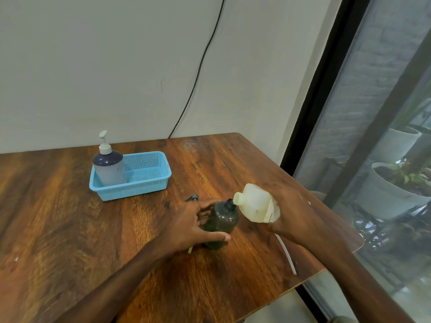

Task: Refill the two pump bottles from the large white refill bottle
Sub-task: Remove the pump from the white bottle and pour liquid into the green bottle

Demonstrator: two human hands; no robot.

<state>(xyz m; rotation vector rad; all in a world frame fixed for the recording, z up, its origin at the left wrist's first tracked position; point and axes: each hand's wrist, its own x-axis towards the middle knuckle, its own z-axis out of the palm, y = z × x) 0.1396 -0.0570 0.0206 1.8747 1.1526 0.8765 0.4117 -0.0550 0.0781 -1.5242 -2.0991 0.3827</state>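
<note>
Pour point: the large white plastic refill bottle [255, 203] is tipped towards nine o'clock, its open mouth touching the narrow neck of the dark smoky translucent plastic bottle [221, 220], which stands near the right-hand part of the wooden table [70, 217]; no stream is visible.
Left hand [191, 226]: thumb in front, fingers curled behind the dark bottle's body, steadying it.
Right hand [296, 215]: wrapped round the refill bottle's lower end, carrying its whole weight.
Spill risk: the two mouths are small and meet off-centre; a steeper tilt or a squeeze could send liquid down the dark bottle's shoulder onto the table and the steadying fingers.
Tip risk: pressure from the refill mouth pushes towards nine o'clock; a slack left grip could topple the bottle.
Overfill risk: the tinted wall makes the level hard to read; I cannot tell how full it is.
Loose parts: a small dark pump part [192, 198] at eleven o'clock and a thin white tube [285, 255] at four o'clock, near the table edge; an arm could knock the tube off.
Second bottle: the grey pump bottle with a navy shoulder and white pump [109, 169] stands in the pale blue perforated plastic basket [149, 185] at ten o'clock, pump on.
</note>
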